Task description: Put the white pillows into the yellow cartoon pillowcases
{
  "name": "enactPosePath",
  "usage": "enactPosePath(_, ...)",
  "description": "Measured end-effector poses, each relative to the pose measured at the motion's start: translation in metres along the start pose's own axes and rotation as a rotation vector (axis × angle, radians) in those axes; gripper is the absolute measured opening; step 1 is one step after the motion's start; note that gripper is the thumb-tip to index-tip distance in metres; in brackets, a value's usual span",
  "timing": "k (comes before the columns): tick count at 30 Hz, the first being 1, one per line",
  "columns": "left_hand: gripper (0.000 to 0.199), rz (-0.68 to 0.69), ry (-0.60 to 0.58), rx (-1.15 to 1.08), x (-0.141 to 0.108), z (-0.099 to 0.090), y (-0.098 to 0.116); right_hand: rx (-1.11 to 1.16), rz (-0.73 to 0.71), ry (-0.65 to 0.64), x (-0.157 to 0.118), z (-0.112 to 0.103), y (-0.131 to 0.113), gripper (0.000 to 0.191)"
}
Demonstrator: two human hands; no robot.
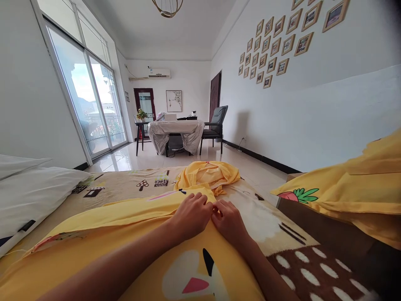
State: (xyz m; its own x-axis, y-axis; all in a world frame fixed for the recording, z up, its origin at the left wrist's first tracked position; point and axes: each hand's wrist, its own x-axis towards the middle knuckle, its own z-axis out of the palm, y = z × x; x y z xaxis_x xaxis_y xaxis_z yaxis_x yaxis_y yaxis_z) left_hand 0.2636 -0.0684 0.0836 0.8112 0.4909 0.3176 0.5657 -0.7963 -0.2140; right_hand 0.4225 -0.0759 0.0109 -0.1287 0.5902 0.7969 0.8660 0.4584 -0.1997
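Observation:
A yellow pillowcase (103, 240) with a cartoon print lies spread over the bed in front of me, a fold running along its far side. My left hand (192, 215) is closed on its far right corner, knuckles up. Right beside it, my right hand (228, 222) pinches the same corner, and the fingertips of both hands meet there. What exactly sits between the fingertips is too small to see. Just beyond my hands lies a crumpled yellow cloth (206, 172).
A beige patterned blanket (122, 184) covers the bed. White pillows (40, 188) lie at the left. More yellow printed fabric (344, 184) drapes at the right edge. Across the floor stand a plastic-covered table (158, 129) and a black chair (216, 123).

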Motion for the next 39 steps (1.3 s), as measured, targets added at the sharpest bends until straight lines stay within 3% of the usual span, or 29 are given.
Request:
enactPosePath(5, 0.027, -0.073, -0.095, -0.048, 0.017, 0.013, 0.003, -0.025, -0.043, 0.035, 0.0, 0.001, 0.003, 0.02)
enactPosePath(11, 0.025, -0.172, -0.132, -0.085, 0.018, 0.025, -0.003, 0.029, -0.01, -0.01, -0.001, 0.0, 0.004, 0.017)
enactPosePath(18, 0.022, -0.217, -0.162, -0.085, 0.016, 0.025, -0.013, 0.035, -0.011, -0.002, 0.001, -0.002, 0.002, 0.015)
enactPosePath(20, 0.021, -0.153, -0.151, -0.074, 0.015, 0.022, -0.016, 0.037, -0.002, -0.007, 0.002, -0.003, 0.003, 0.014)
enactPosePath(26, 0.023, 0.349, 0.014, 0.267, 0.001, 0.01, -0.037, 0.062, 0.066, -0.082, 0.003, -0.007, 0.003, 0.011)
enactPosePath(30, 0.027, 0.378, 0.113, 0.364, -0.018, 0.001, -0.052, 0.076, 0.103, -0.15, 0.005, -0.013, 0.0, 0.014)
enactPosePath(34, 0.027, 0.444, 0.25, 0.42, -0.03, -0.002, -0.054, 0.178, 0.004, -0.139, 0.007, -0.018, -0.013, 0.023)
enactPosePath(39, 0.028, 0.56, 0.23, 0.403, -0.033, 0.002, -0.047, 0.17, -0.03, -0.201, 0.001, -0.002, -0.027, 0.022)
